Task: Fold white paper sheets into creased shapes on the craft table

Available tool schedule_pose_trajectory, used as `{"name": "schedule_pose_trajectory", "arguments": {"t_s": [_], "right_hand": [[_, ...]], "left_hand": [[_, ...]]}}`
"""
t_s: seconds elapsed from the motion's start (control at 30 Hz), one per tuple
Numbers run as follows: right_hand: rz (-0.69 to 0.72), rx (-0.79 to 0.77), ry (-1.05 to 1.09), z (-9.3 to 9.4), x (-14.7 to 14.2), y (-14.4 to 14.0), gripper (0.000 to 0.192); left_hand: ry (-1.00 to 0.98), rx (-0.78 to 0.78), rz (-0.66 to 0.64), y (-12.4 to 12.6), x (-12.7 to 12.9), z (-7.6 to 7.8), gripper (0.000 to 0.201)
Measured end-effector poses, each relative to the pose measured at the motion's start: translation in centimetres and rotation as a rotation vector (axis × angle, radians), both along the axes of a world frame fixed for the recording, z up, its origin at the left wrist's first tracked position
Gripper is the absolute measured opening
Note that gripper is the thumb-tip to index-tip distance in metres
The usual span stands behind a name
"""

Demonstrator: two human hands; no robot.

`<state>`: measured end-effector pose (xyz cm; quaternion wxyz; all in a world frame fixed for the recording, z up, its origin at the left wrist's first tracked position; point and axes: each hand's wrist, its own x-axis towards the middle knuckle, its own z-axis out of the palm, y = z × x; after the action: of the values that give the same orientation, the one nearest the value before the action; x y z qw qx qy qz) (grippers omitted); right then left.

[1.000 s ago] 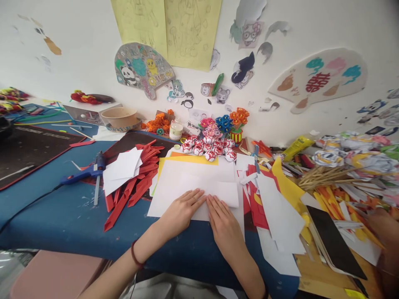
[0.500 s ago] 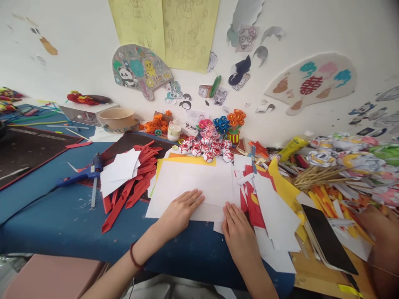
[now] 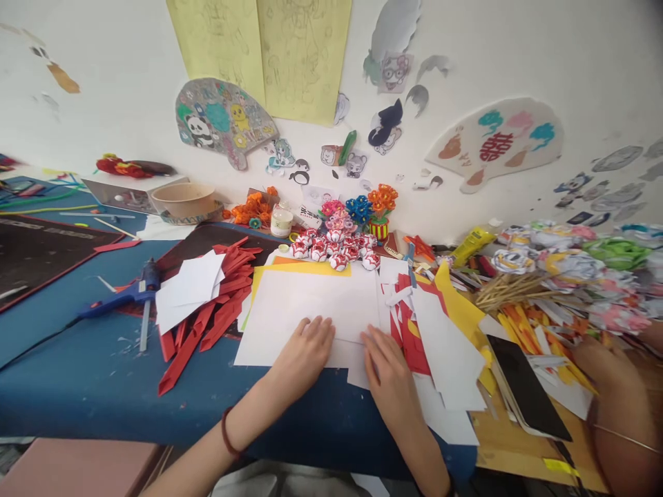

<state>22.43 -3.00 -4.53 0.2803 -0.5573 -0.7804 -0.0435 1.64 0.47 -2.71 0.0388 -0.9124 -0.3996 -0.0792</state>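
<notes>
A white sheet of paper (image 3: 305, 297) lies on the table in front of me, with another sheet's edge showing at its lower right. My left hand (image 3: 305, 351) rests palm down on its lower middle, fingers stretched out and bent a little. At the right edge of the paper, my right hand (image 3: 389, 369) touches it with extended fingertips. Neither hand grips anything. Yellow paper (image 3: 300, 270) sticks out behind the white sheet. Beside it on the left, small white paper pieces (image 3: 190, 290) lie over folded red paper strips (image 3: 194, 345).
A blue glue gun (image 3: 121, 298) lies at left. Red-and-white paper balls (image 3: 339, 255) sit behind the paper. To the right are cut white sheets (image 3: 448, 345), a phone (image 3: 525, 386), paper flowers on sticks (image 3: 564, 262) and another person's hand (image 3: 601, 366).
The view has shifted slightly to the right. My left fingers are a little more bent, and my right fingers have spread slightly at the paper's edge. The other person's arm has come further into view.
</notes>
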Motion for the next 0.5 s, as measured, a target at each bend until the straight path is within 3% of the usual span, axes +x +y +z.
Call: {"name": "schedule_pose_trajectory", "arguments": {"t_s": [0.1, 0.27, 0.37, 0.5], "right_hand": [[0.057, -0.018, -0.015, -0.7, -0.9, 0.5, 0.036], [0.014, -0.003, -0.05, -1.7, -1.3, 0.6, 0.035], [-0.008, 0.039, -0.087, -1.7, -1.4, 0.6, 0.035], [0.0, 0.086, -0.117, -1.7, -1.1, 0.4, 0.034]], "left_hand": [[0.01, 0.061, -0.055, -0.4, 1.7, -0.1, 0.045], [-0.021, 0.134, -0.068, -0.8, 2.7, -1.3, 0.042], [-0.012, 0.145, -0.02, -1.1, 1.4, -1.5, 0.042], [-0.003, 0.134, 0.053, -1.5, -2.3, -1.3, 0.046]]}}
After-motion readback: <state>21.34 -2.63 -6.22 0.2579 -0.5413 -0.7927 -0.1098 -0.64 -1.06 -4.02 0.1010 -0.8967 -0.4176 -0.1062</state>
